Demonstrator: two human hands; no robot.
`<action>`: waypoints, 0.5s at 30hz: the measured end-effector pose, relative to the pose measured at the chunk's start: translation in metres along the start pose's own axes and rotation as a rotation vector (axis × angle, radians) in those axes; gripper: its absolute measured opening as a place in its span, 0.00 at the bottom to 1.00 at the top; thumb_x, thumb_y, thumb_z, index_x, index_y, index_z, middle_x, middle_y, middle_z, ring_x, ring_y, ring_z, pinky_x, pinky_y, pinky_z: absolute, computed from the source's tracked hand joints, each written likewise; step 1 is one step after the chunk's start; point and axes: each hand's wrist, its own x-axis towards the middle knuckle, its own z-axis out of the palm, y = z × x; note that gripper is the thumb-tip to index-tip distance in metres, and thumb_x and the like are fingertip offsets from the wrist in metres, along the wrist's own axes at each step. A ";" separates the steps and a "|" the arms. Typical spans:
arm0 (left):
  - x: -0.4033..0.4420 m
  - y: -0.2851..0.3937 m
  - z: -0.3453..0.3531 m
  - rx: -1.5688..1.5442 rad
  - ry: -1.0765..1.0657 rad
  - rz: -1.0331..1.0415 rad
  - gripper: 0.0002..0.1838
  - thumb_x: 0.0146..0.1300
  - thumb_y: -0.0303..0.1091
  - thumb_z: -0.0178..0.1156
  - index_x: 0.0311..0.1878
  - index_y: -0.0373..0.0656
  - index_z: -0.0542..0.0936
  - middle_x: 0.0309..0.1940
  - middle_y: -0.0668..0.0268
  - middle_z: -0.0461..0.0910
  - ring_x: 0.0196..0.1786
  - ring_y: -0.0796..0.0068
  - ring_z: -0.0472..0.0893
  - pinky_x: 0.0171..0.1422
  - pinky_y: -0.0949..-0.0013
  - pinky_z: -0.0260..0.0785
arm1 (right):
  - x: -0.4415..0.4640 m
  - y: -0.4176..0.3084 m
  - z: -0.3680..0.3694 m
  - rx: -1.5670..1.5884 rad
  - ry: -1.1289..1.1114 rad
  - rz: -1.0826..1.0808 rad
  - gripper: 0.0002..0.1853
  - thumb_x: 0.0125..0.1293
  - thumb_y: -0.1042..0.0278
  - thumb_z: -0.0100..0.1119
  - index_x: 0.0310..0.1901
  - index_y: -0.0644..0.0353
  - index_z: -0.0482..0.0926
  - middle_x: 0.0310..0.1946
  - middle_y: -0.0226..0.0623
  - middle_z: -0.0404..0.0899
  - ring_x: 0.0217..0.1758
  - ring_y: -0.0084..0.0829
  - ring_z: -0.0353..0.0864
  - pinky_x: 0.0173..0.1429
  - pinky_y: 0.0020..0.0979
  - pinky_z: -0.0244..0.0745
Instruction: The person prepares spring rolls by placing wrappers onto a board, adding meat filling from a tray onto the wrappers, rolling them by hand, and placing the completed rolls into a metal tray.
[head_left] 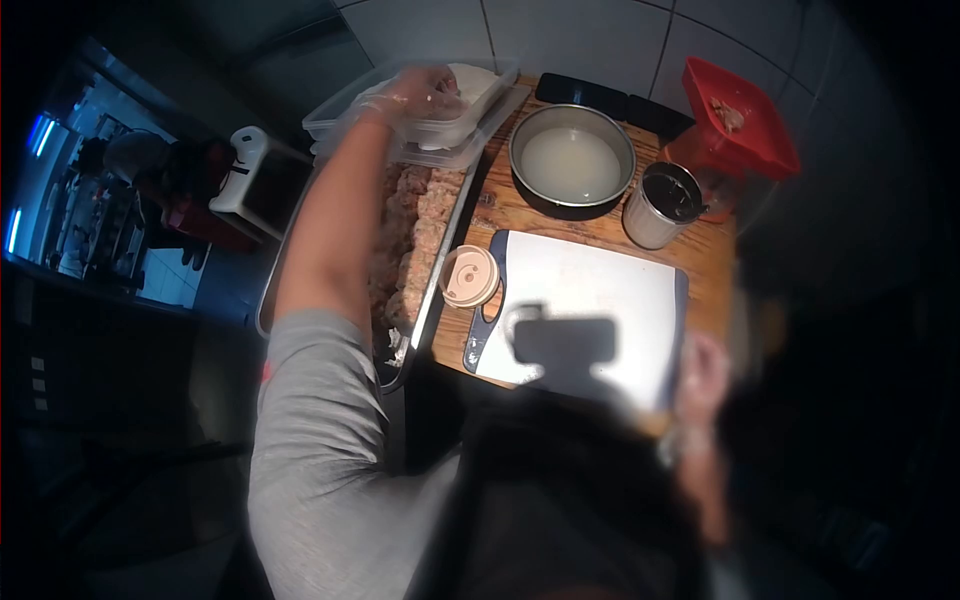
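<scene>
My left hand (430, 92) reaches into a clear plastic container (490, 105) at the top, its fingers curled down at the white contents (473, 82). What the fingertips hold is hidden. Below that container, a metal tray (445, 235) carries rows of raw minced-meat pieces (430, 220), partly covered by my left forearm. My right hand (703, 372), blurred, is by the right edge of a white cutting board (590, 275) with a dark rim. A round tan plastic piece (470, 277) sits at the board's left handle.
Behind the board stand a round metal pan (572, 165) of cloudy liquid, a metal can (660, 210) with a dark inside, and a red container (745, 120) holding scraps. A tiled wall (590, 40) rises behind. At far left are a white stool (245, 175) and another person (175, 175).
</scene>
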 end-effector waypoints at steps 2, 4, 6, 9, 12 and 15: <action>-0.003 0.012 0.003 0.181 0.019 0.130 0.15 0.56 0.42 0.70 0.39 0.41 0.82 0.33 0.65 0.84 0.36 0.71 0.81 0.47 0.65 0.72 | 0.000 0.001 -0.001 -0.058 -0.008 -0.039 0.06 0.63 0.82 0.60 0.42 0.67 0.80 0.41 0.40 0.78 0.46 0.32 0.77 0.53 0.31 0.74; -0.004 0.026 -0.002 0.216 -0.009 -0.004 0.14 0.56 0.41 0.70 0.37 0.40 0.82 0.32 0.65 0.83 0.37 0.72 0.80 0.47 0.66 0.72 | 0.000 -0.004 0.000 -0.008 -0.002 0.000 0.06 0.63 0.82 0.60 0.42 0.67 0.81 0.40 0.40 0.79 0.45 0.32 0.77 0.53 0.31 0.74; -0.001 0.021 -0.002 0.177 -0.044 -0.094 0.14 0.55 0.40 0.70 0.36 0.40 0.82 0.32 0.64 0.83 0.37 0.72 0.80 0.48 0.66 0.71 | 0.000 -0.007 0.000 0.024 0.000 0.027 0.06 0.63 0.82 0.59 0.42 0.67 0.81 0.40 0.40 0.79 0.45 0.32 0.77 0.53 0.31 0.74; 0.007 0.000 -0.004 0.089 -0.080 -0.138 0.14 0.55 0.40 0.70 0.36 0.40 0.83 0.33 0.62 0.84 0.39 0.70 0.81 0.49 0.65 0.71 | 0.002 -0.006 0.000 0.018 -0.007 0.023 0.06 0.63 0.82 0.59 0.42 0.68 0.81 0.40 0.40 0.79 0.45 0.32 0.77 0.53 0.32 0.74; 0.003 0.004 -0.009 0.145 -0.053 -0.135 0.14 0.56 0.41 0.69 0.37 0.40 0.83 0.33 0.61 0.84 0.38 0.70 0.81 0.48 0.65 0.71 | 0.001 0.002 -0.001 -0.016 -0.016 0.001 0.06 0.64 0.82 0.59 0.42 0.68 0.81 0.41 0.40 0.78 0.46 0.32 0.77 0.53 0.31 0.74; 0.001 0.007 -0.005 0.150 0.006 -0.127 0.14 0.57 0.41 0.68 0.37 0.40 0.83 0.33 0.61 0.84 0.38 0.71 0.80 0.48 0.65 0.71 | -0.001 0.004 -0.001 0.010 -0.008 0.022 0.06 0.64 0.82 0.59 0.42 0.68 0.81 0.42 0.40 0.78 0.47 0.31 0.76 0.53 0.31 0.74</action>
